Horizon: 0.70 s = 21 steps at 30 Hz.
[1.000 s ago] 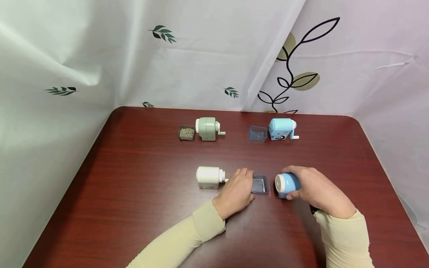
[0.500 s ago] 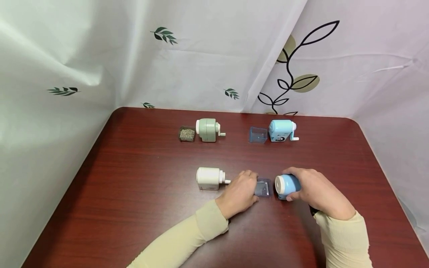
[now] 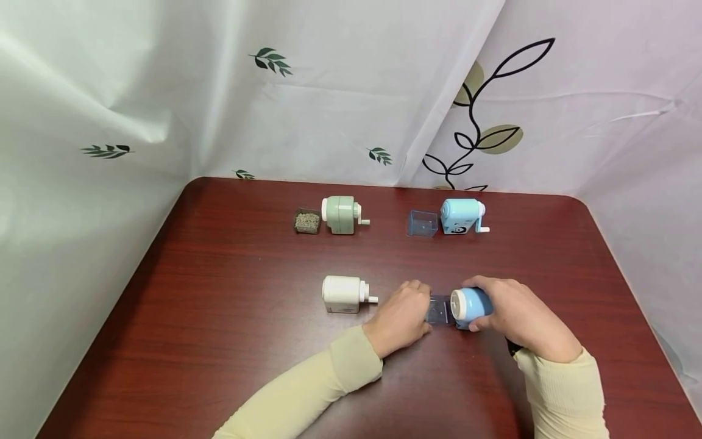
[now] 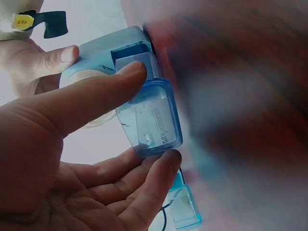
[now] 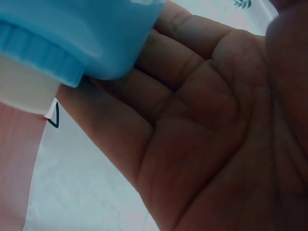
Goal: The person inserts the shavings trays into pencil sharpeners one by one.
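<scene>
Glossy blue plastic sharpener (image 3: 476,300); smooth, see-through plastic drawer (image 4: 155,118); wood-grained tabletop (image 3: 263,262) shines softly; creased sheeting (image 3: 329,116) lines its far edge.

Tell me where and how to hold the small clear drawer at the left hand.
I'd pinch the drawer by its opposite side walls, near and far, toward its left end, coming from the left. It is box-shaped, with flat walls to press, and its right end faces the sharpener in the right hand, so a grip there would likely get in the way.
</scene>
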Motion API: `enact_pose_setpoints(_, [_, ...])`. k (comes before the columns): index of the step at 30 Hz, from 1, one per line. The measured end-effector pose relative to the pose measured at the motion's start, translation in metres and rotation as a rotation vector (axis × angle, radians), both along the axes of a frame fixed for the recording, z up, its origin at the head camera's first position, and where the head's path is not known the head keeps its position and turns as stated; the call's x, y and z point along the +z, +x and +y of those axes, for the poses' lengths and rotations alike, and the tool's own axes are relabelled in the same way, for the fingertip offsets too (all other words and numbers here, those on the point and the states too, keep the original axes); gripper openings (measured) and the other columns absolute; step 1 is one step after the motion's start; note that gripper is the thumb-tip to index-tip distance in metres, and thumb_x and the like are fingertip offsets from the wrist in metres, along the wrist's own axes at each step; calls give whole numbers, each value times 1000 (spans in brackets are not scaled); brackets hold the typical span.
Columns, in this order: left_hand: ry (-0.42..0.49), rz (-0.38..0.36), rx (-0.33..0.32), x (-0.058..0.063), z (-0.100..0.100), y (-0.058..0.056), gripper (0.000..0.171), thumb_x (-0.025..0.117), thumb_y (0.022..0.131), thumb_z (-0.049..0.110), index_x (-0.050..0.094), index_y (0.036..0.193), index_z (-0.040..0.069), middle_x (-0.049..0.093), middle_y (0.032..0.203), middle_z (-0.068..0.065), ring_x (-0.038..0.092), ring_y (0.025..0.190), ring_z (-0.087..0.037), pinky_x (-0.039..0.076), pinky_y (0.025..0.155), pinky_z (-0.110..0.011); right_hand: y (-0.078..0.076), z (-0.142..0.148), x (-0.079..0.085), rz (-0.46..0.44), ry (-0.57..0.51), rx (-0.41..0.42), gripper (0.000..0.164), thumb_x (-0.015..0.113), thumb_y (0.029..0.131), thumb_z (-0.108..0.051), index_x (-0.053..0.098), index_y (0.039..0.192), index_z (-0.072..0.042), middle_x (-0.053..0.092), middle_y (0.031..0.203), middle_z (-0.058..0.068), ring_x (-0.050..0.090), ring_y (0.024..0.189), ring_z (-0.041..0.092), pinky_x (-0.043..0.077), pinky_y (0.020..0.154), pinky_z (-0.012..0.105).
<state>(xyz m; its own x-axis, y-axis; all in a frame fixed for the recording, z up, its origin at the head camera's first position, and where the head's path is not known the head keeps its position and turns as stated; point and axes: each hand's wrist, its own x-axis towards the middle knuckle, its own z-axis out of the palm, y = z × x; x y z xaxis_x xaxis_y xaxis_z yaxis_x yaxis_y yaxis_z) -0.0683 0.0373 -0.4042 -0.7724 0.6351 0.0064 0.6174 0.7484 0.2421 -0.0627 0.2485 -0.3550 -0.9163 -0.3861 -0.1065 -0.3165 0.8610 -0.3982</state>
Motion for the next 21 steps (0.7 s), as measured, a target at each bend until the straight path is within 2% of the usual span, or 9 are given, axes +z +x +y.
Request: enact_pose_setpoints(21, [17,-39,23,0,14,0,60,88,78,34,65,121,0,67,109,-6,63,103,-17,48,96,-25,0,0,1,-29,11,-3,63,96,60,-21,68,115,-7,68,94,2,59,79,22,48,70,42])
